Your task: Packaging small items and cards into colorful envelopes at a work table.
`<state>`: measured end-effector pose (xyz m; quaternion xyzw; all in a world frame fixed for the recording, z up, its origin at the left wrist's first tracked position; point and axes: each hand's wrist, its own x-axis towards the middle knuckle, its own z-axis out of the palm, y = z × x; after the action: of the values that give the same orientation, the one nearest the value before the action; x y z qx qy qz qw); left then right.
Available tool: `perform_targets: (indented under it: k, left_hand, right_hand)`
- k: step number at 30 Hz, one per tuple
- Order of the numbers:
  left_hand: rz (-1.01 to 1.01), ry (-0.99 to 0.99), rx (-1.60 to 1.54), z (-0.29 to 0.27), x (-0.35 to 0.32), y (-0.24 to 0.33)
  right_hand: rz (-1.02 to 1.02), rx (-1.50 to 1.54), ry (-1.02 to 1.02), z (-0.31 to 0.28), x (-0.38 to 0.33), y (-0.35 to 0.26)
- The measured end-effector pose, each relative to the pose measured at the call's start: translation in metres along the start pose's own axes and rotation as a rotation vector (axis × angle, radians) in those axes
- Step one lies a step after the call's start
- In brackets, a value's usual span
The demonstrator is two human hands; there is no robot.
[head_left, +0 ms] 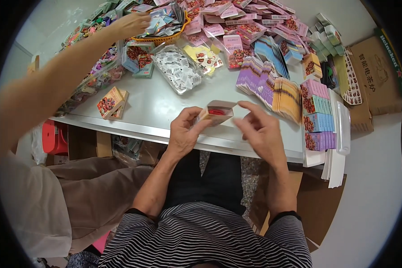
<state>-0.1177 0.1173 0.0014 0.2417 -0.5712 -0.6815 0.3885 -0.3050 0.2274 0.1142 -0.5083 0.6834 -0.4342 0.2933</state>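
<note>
My left hand (183, 133) grips a small cardboard box (215, 119) above the table's front edge, thumb along one side. Its end is open toward me, and something red (216, 111) shows inside; I cannot make out what it is. My right hand (264, 133) is beside the box with fingers apart, the forefinger close to the raised flap; whether it touches is unclear. Beyond the hands lies a clear bag of black-and-white packets (177, 68). Right of it stand rows of flat purple cartons (257, 81) and orange cartons (286, 96).
At left a co-worker's hand (131, 24) reaches to a yellow basket (183, 31) of shiny packets. Pink boxes (250, 29) are heaped at the back. Two orange boxes (111, 103) lie left on the table (147, 107). Stacked colourful boxes (316, 120) line the right edge.
</note>
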Motion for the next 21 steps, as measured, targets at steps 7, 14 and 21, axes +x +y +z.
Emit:
perform_targets:
  k: [7, 14, 21]
  left_hand:
    - [-0.044, -0.049, 0.078, 0.011, 0.001, -0.006]
    - [-0.011, -0.135, 0.497, -0.007, 0.000, 0.017]
    - [-0.419, -0.082, -0.229, -0.005, 0.012, 0.023]
  right_hand:
    - [0.218, 0.600, 0.038, 0.021, 0.009, 0.067]
    - [0.230, 0.603, -0.066, 0.024, 0.022, 0.058]
    - [0.139, 0.517, -0.080, 0.033, 0.029, 0.061]
